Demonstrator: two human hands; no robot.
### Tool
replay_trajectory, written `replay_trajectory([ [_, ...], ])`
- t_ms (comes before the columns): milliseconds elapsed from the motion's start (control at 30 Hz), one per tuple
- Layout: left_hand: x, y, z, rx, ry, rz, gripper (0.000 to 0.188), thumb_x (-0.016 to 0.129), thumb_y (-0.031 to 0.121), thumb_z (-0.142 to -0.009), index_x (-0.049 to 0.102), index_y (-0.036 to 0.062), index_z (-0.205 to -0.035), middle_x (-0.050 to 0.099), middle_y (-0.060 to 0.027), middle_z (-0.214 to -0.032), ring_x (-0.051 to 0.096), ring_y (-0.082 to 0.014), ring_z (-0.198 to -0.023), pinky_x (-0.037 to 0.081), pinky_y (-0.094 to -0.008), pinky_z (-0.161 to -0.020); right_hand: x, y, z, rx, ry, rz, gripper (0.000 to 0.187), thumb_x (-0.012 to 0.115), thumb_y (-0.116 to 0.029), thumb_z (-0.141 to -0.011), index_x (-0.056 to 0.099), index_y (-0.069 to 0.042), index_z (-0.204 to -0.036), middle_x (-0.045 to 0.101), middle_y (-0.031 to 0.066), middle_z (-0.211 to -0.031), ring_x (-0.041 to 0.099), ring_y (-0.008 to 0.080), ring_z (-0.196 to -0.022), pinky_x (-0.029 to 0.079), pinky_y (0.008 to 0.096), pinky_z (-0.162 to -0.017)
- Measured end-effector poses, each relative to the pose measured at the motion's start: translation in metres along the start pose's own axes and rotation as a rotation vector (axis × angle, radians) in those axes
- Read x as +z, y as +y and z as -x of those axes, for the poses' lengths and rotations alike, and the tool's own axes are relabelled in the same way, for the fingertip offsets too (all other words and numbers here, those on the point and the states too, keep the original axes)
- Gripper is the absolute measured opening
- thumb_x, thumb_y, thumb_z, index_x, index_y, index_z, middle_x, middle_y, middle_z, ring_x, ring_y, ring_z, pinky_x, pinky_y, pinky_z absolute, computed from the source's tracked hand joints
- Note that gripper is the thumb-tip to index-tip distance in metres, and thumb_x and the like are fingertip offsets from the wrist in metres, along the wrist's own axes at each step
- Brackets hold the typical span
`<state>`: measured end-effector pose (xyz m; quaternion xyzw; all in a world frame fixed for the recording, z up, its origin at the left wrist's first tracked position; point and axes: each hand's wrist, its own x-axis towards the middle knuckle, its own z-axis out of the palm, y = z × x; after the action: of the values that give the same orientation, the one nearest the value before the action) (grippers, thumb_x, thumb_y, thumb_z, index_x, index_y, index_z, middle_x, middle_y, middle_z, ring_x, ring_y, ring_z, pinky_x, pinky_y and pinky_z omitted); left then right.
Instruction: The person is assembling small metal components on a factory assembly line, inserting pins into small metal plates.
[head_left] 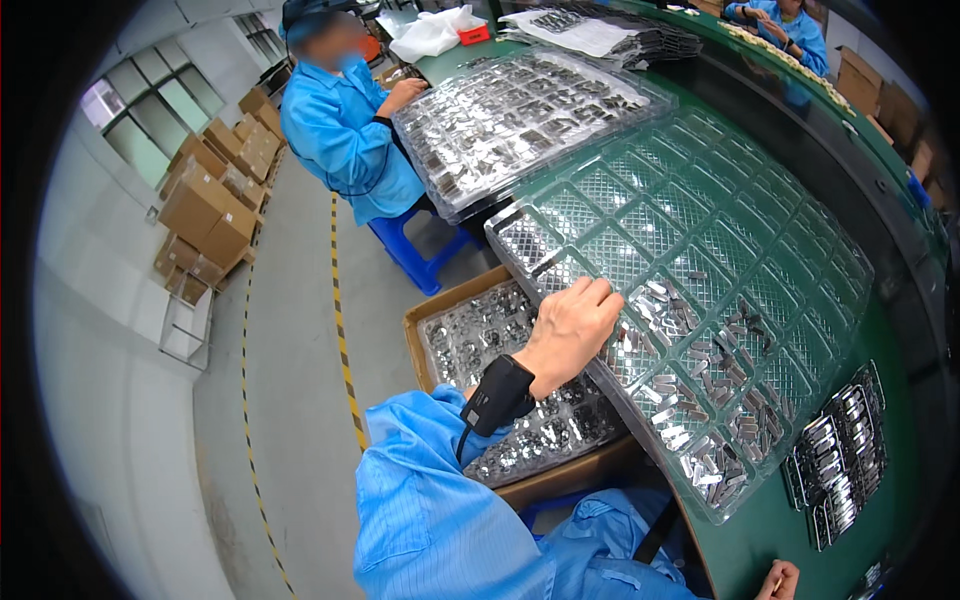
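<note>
A large clear plastic tray [700, 250] with a grid of square compartments lies on the green tabletop, jutting over its left edge. Small flat metal pieces [665, 310] are heaped in several of its nearer compartments. Above the tray's left rim is my left hand [575, 330], its fingers curled together beside these pieces; the fingertips are hidden, so what they hold cannot be made out. My right hand [779, 580] shows only in part at the lower edge, with fingers bent together and their contents unclear. Right of the tray lie dark carriers [838, 455] with shiny metal parts.
An open cardboard box [412, 345] with filled trays stands below the table's left edge. Farther back, another clear tray [520, 120] is full of metal parts. A person in blue [345, 140] works beside it near a blue stool [420, 255]. Cartons [205, 210] are stacked at left.
</note>
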<state>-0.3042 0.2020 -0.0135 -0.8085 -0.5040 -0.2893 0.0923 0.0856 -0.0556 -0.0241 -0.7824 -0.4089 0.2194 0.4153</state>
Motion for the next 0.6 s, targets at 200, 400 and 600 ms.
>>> replay_trajectory([
  [200, 0.012, 0.003, -0.003, -0.038, 0.003, 0.001, 0.012, 0.063, 0.007, -0.068, 0.053, 0.0084, -0.075, 0.048, -0.005, -0.071, 0.054, -0.0211, -0.069, 0.046, -0.0327, -0.057, 0.002, -0.004, 0.003, -0.007, 0.023, 0.005, 0.018, 0.06, -0.013, -0.085, 0.058, 0.003, -0.093, 0.059, 0.0066, -0.085, 0.051, 0.0135, -0.078, 0.042, 0.0238, -0.072],
  [400, -0.008, 0.005, -0.008, -0.133, -0.074, 0.064, 0.013, 0.068, 0.011, -0.067, 0.057, 0.0074, -0.074, 0.053, -0.0045, -0.07, 0.057, -0.0204, -0.069, 0.046, -0.0318, -0.058, 0.003, -0.015, 0.0, 0.087, -0.01, 0.003, 0.017, 0.057, -0.014, -0.087, 0.058, 0.002, -0.093, 0.059, 0.0069, -0.087, 0.052, 0.0133, -0.08, 0.041, 0.0239, -0.074],
  [600, -0.008, 0.002, -0.008, -0.206, -0.145, 0.183, 0.011, 0.067, 0.007, -0.068, 0.06, 0.0072, -0.077, 0.055, -0.0037, -0.072, 0.057, -0.0193, -0.066, 0.045, -0.0288, -0.058, 0.001, -0.01, 0.0, 0.049, -0.006, 0.035, 0.016, 0.058, -0.015, -0.086, 0.059, 0.001, -0.092, 0.058, 0.0038, -0.083, 0.048, 0.0111, -0.074, 0.039, 0.0221, -0.067],
])
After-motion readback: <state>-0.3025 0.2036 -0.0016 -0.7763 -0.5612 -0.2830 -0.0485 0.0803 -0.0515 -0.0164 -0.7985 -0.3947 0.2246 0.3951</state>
